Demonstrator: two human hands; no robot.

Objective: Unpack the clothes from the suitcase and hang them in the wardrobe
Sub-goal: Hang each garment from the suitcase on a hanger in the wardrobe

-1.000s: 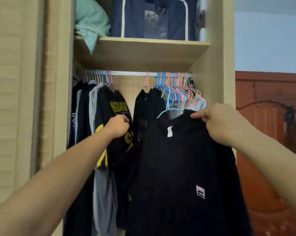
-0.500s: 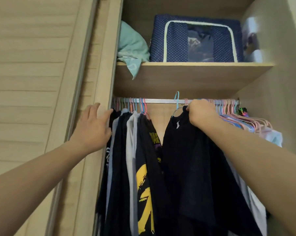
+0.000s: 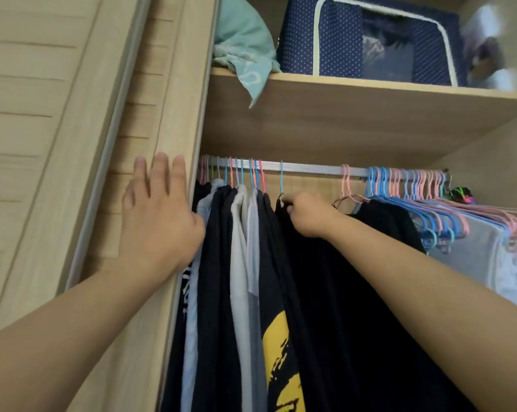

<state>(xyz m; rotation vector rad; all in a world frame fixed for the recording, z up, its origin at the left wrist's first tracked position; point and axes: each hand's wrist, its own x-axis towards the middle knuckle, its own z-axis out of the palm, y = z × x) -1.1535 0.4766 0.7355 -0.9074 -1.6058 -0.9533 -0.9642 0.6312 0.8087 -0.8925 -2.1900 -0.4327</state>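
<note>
A black shirt (image 3: 319,281) hangs on a blue hanger (image 3: 281,181) hooked over the metal rail (image 3: 310,169) of the wardrobe. My right hand (image 3: 306,215) grips the shirt's collar at the top of the hanger, just below the hook. Flat against the wardrobe's wooden side post (image 3: 174,114) rests my left hand (image 3: 159,221), fingers straight and pointing up. Several dark and grey garments (image 3: 236,263) hang packed at the rail's left end, one with a yellow print (image 3: 281,352). The suitcase is out of view.
Several empty blue and pink hangers (image 3: 405,185) crowd the rail's right end above a white garment (image 3: 483,257). A shelf (image 3: 370,93) above holds a teal cloth (image 3: 245,52) and a navy dotted storage box (image 3: 370,40). A slatted door (image 3: 43,114) stands at left.
My right hand has slid the black shirt on its hanger leftward along the rail toward the packed garments. My left hand stays on the wardrobe post. The view moved closer.
</note>
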